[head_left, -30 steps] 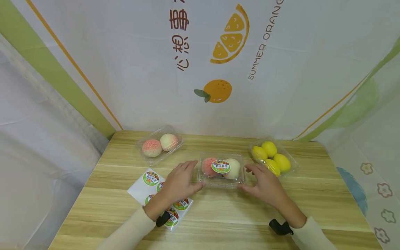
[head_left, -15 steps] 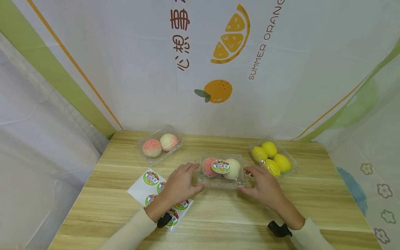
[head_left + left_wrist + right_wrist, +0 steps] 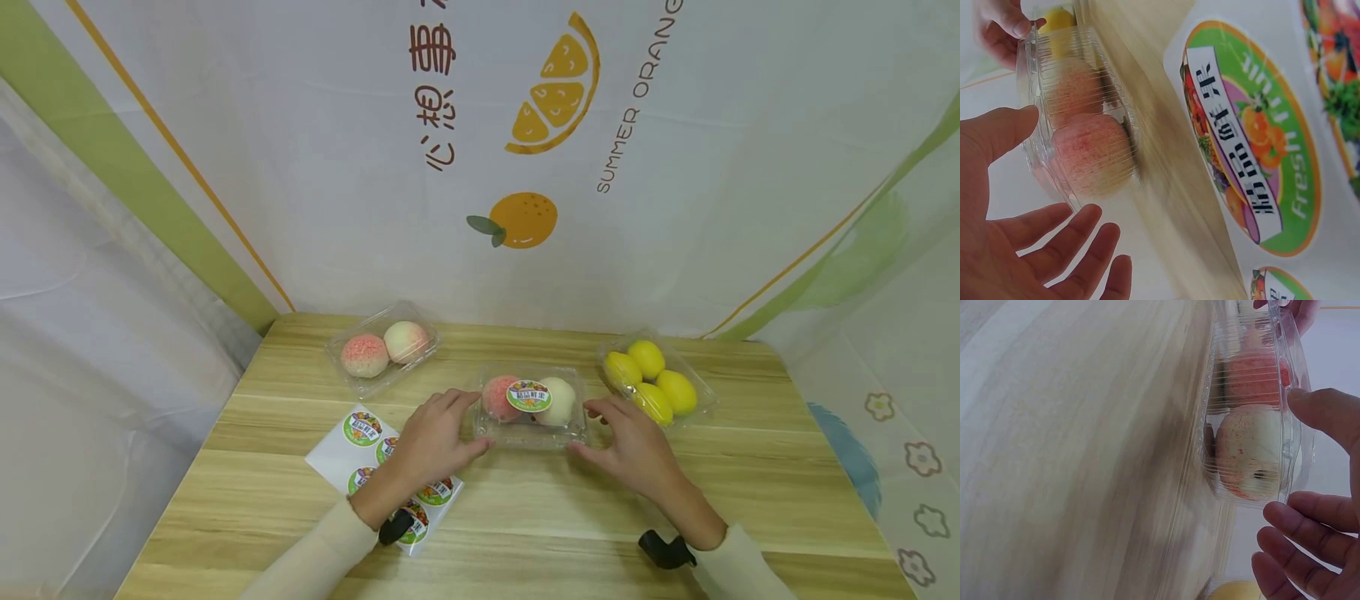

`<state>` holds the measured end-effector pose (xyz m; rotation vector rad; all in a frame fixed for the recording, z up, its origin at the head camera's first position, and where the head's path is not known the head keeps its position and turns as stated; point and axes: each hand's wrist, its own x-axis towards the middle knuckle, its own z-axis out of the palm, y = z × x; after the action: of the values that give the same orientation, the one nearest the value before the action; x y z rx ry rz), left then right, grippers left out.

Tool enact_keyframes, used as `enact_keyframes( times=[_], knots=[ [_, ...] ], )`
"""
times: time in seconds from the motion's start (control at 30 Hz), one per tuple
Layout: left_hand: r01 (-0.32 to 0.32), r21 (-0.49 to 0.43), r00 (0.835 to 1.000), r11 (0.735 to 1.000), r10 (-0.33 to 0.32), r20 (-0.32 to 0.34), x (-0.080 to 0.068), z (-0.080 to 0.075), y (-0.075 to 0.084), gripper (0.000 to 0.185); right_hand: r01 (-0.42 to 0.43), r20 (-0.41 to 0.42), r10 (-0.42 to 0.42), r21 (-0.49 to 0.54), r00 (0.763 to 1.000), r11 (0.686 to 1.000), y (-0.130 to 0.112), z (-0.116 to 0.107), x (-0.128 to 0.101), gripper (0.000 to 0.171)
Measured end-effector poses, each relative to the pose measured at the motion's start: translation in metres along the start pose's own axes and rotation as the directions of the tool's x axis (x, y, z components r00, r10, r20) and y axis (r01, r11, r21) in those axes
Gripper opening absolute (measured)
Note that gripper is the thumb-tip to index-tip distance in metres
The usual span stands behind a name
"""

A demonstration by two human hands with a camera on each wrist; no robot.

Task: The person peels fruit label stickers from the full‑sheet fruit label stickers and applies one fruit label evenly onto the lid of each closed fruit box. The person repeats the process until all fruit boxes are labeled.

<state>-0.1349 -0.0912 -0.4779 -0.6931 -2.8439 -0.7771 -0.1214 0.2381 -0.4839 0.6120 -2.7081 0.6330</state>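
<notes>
A clear plastic fruit box (image 3: 528,437) with two peaches, one pink (image 3: 498,400) and one pale (image 3: 561,406), stands at mid-table. An oval fruit sticker (image 3: 528,396) lies on its lid. My left hand (image 3: 438,435) holds the box's left end, thumb at the front corner and index finger at the side. At the right end, my right hand (image 3: 636,442) holds it the same way. In the left wrist view the thumb (image 3: 1019,128) lies at the box's rim; the other fingers are spread. The right wrist view shows the right thumb (image 3: 1319,409) against the rim.
A second clear box with two peaches (image 3: 364,356) stands at the back left. Several lemons (image 3: 677,392) fill another box at the back right. A sheet of oval stickers (image 3: 330,454) lies under my left forearm. A printed curtain (image 3: 360,208) hangs behind the table (image 3: 540,533).
The box with the sticker has shifted very slightly left and its lid sits a touch higher in view. Both hands stay at its ends, the right wrist moving slightly left.
</notes>
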Motion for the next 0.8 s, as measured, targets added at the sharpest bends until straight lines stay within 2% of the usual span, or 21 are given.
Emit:
enact_keyframes(
  times=[0.27, 0.53, 0.8],
  knots=[
    [0.005, -0.005, 1.0, 1.0, -0.005, -0.019, 0.006, 0.0, -0.002, 0.064, -0.007, -0.047, 0.008, 0.023, 0.999, 1.0, 0.0, 0.006, 0.003, 0.057],
    [0.019, 0.0, 1.0, 1.0, -0.019, -0.006, 0.013, -0.001, -0.002, 0.061, -0.015, -0.084, 0.015, 0.004, 0.996, 1.0, 0.002, 0.011, 0.008, 0.054],
    [0.027, 0.009, 1.0, 1.0, -0.027, -0.011, 0.021, -0.003, -0.003, 0.057, -0.074, -0.071, 0.075, 0.019, 0.995, 0.997, -0.001, 0.012, 0.017, 0.047]
  ],
)
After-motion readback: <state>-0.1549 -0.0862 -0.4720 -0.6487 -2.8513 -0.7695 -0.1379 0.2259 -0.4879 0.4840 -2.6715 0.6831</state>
